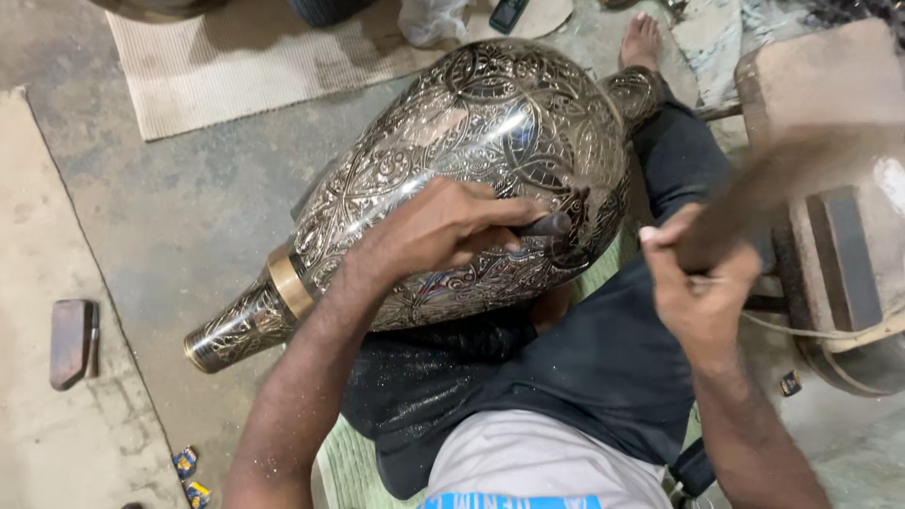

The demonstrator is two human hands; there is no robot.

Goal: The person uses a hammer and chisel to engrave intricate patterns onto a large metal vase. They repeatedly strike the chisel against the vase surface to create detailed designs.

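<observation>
Engraving in hand: large brass vase [471, 179] lies on its side across the seated person's lap, neck pointing down-left over the concrete floor [198, 217]. Left hand [443, 231] is clenched round a dark chisel [547, 226], tip set against the vase's patterned belly. Right hand [702, 283] grips a wooden mallet [782, 179], raised and blurred. Next blow likely needs a steady chisel angle and the vase kept from rolling.

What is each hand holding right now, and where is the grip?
The left hand grips a dark chisel around its shaft, tip against the engraved vase. The right hand grips a blurred wooden mallet at its handle's lower end.
</observation>
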